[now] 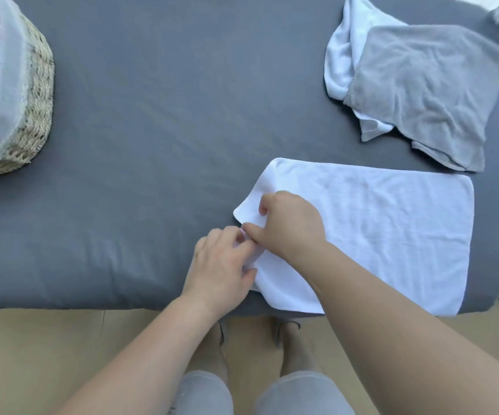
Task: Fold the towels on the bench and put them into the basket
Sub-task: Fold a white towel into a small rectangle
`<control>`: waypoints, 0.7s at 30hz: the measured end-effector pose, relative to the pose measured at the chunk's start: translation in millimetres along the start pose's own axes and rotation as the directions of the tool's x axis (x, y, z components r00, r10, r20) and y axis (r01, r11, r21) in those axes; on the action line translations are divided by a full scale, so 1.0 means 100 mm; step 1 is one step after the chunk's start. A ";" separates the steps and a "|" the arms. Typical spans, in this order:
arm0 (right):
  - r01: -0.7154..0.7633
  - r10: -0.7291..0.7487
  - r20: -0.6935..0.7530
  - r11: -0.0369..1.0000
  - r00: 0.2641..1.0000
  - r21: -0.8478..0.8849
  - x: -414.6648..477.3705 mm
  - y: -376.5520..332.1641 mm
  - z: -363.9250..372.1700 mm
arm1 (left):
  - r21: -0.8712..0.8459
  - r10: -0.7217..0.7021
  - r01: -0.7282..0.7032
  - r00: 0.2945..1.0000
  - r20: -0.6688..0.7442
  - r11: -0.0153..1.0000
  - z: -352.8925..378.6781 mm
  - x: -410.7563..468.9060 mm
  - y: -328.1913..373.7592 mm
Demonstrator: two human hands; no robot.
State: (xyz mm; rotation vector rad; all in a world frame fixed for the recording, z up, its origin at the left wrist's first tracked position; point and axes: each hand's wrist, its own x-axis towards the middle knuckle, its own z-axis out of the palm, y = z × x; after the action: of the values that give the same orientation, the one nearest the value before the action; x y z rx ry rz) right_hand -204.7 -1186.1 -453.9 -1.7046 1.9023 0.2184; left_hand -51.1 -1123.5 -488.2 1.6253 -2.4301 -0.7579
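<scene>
Left hand (221, 262) and right hand (290, 226) both pinch the white towel (376, 229) at its left end; long axis runs rightward.

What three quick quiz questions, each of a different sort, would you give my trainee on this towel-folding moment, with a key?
1. True or false: the grey towel lies inside the basket.
2. Which edge of the white towel do the left hand and right hand pinch? A) its left edge B) its right edge C) its far edge
3. Fill in: the basket stands at the bench's ___ end.
Key: 1 false, it lies on the bench at the far right; 2 A; 3 left.
</scene>
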 end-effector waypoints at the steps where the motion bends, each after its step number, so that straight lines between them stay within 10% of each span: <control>1: 0.017 -0.017 0.007 0.999 1.000 -0.051 0.02 -0.02 0.02 | 0.011 -0.024 0.025 0.999 -0.024 1.000 0.00 -0.03 -0.04; 9: 0.090 -0.060 0.119 0.959 0.991 -0.269 0.08 -0.15 -0.10 | -0.177 -0.363 0.379 0.924 0.116 0.908 -0.09 -0.17 -0.27; 13: -0.009 0.014 -0.030 0.990 0.999 0.138 0.11 -0.24 -0.22 | -0.410 -0.426 0.464 0.886 0.186 0.785 -0.25 -0.18 -0.27; 17: -0.107 0.219 -0.042 0.625 0.975 0.774 0.35 -0.47 -0.21 | -0.594 -0.585 0.628 0.753 0.300 0.503 -0.40 -0.25 -0.38; 21: -0.135 0.169 0.048 0.554 0.984 0.822 0.57 -0.74 0.07 | -0.587 -0.712 0.730 0.615 0.338 0.351 -0.41 -0.40 -0.62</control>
State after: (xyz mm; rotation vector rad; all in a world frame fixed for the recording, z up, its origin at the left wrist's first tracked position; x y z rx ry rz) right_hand -133.7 -1244.3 -470.4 -0.8831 1.7328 -0.5866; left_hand 31.8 -1120.0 -474.6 2.2390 -0.9733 -1.5460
